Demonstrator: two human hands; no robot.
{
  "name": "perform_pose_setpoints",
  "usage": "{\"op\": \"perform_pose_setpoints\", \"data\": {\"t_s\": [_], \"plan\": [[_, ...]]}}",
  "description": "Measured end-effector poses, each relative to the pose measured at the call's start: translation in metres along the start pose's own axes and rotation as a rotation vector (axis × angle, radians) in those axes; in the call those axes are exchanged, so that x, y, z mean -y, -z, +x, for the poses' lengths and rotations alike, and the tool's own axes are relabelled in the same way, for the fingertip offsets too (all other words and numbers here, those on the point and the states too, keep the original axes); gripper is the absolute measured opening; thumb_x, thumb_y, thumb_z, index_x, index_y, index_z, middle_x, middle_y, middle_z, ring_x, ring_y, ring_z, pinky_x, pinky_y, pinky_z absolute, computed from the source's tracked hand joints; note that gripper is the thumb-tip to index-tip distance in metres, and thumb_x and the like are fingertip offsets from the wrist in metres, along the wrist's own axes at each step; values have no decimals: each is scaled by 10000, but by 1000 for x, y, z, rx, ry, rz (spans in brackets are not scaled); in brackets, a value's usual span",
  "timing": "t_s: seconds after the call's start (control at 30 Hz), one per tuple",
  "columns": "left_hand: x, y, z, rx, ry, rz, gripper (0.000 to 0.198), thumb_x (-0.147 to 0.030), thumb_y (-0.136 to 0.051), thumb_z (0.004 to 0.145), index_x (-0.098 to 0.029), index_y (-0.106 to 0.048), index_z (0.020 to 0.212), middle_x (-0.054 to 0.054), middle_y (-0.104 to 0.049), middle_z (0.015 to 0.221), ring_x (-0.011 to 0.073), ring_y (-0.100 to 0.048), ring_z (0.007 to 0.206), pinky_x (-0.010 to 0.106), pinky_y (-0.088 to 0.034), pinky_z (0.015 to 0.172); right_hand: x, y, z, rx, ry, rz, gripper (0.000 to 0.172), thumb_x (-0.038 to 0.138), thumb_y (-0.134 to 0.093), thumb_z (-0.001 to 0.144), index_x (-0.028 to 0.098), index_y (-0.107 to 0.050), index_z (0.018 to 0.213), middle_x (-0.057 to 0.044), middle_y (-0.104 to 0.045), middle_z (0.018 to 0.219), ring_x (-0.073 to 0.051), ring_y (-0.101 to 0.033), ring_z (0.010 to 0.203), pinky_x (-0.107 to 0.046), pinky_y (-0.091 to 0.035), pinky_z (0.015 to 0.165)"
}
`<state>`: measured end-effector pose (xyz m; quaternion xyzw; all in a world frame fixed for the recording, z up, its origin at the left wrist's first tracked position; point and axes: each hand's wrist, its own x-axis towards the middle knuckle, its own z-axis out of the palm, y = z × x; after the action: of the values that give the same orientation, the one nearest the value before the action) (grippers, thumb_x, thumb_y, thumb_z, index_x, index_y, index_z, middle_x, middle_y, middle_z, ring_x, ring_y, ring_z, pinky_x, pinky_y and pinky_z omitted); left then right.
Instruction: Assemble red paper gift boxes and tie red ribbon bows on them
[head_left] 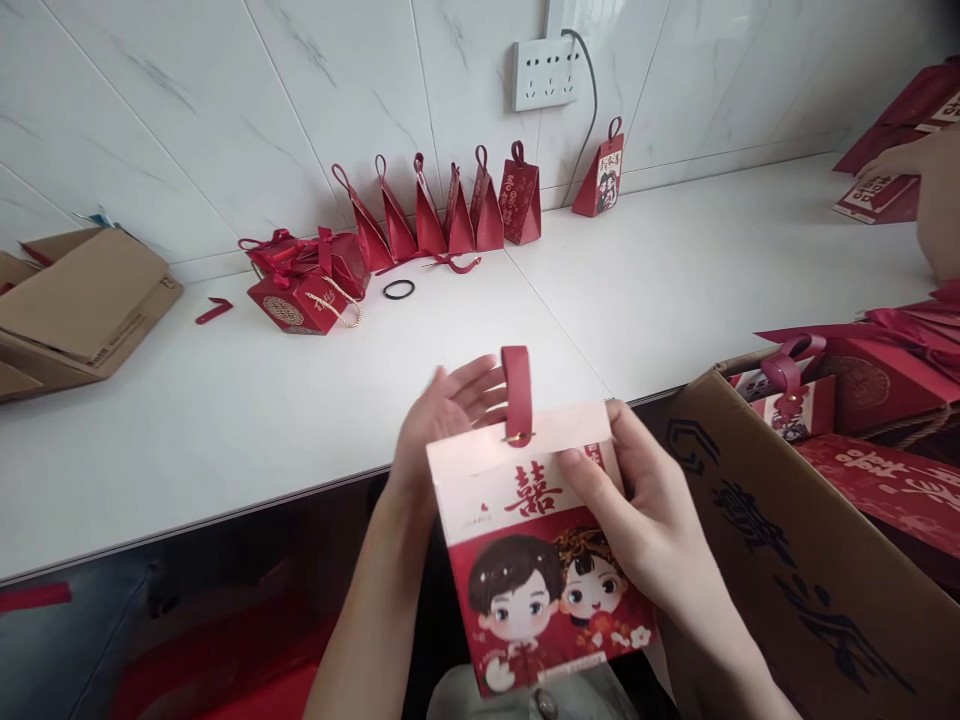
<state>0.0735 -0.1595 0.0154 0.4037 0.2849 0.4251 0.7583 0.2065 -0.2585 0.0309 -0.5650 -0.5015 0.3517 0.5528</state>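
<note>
A red and white gift box [510, 560] with two cartoon figures on its front is in front of me, just off the table's near edge. My right hand [637, 500] grips its upper right side, thumb across the front and fingers behind. From its white top rises a red strap loop [517, 390], fixed by a small brass-coloured fastener. My left hand [454, 410] is behind the upper left of the box, fingers stretched out and apart near the loop. The box partly hides the left palm, so I cannot tell whether it touches the back.
Several red triangular boxes [431, 225] line the wall, beside red hexagonal boxes [300, 295]. A black ring [399, 289] and red strap [214, 310] lie nearby. Cardboard [90, 300] sits left; a carton [750, 540] of red boxes stands right. Another person's hand [911, 175] touches a box.
</note>
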Motion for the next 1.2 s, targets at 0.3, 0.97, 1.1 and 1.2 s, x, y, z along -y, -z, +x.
{"op": "perform_pose_setpoints", "data": {"t_s": [0.3,0.97,1.1,1.2], "plan": [[-24,-23,-30,-70,-112,675,190,-373,-695,746,-186,-672,722,-11,-611,584,106,-538,522,196,-385,474,-7,0,2,-91,106,-123,138,251,-495,893,239,-444,1021,67,-493,628,-78,-411,465,-198,-347,428],[-12,-22,-27,77,-93,641,262,-364,-680,751,-147,-610,621,-14,-501,543,77,-438,499,181,-349,452,-2,7,2,-256,202,-171,338,300,-371,955,206,-529,672,46,-501,529,-74,-434,458,-187,-357,443],[-14,-23,-25,51,-67,652,245,-375,-689,748,-152,-626,668,-23,-508,532,71,-440,483,168,-348,444,-2,10,3,-133,178,-87,152,367,-512,881,223,-561,890,43,-563,640,-90,-480,518,-195,-380,465],[-13,-24,-22,36,-53,655,270,-413,-665,769,-150,-643,709,-7,-542,567,94,-489,522,182,-388,477,-6,13,12,-182,70,-125,200,371,-535,865,207,-534,749,69,-410,517,-76,-363,447,-193,-303,419]]}}
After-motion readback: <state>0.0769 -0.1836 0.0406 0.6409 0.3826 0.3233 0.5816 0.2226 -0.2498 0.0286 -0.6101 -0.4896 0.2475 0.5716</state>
